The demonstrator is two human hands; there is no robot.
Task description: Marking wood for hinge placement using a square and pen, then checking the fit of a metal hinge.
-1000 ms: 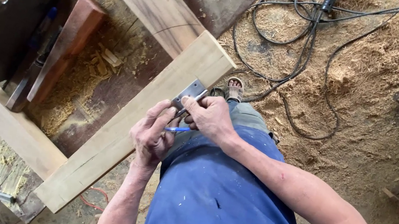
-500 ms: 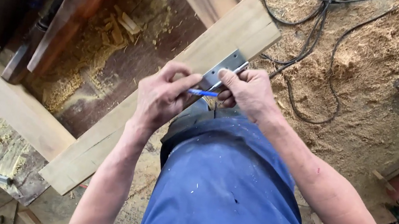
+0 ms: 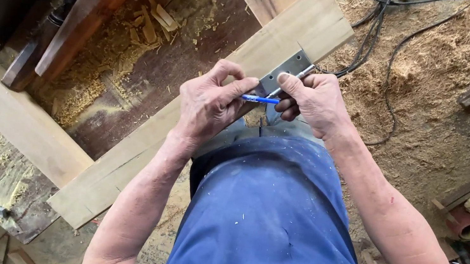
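Both hands grasp a blue pen (image 3: pixel 259 99): left hand (image 3: pixel 212 103) pinches one end, right hand (image 3: pixel 311 100) the other, above a plank (image 3: pixel 134 153) bearing a metal square (image 3: pixel 284 70).

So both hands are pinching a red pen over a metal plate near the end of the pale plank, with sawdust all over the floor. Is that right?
Not quite: the pen is blue, not red, as the head view shows. The rest holds: the left hand and right hand pinch it over the metal plate near the end of the pale plank, with sawdust on the floor.
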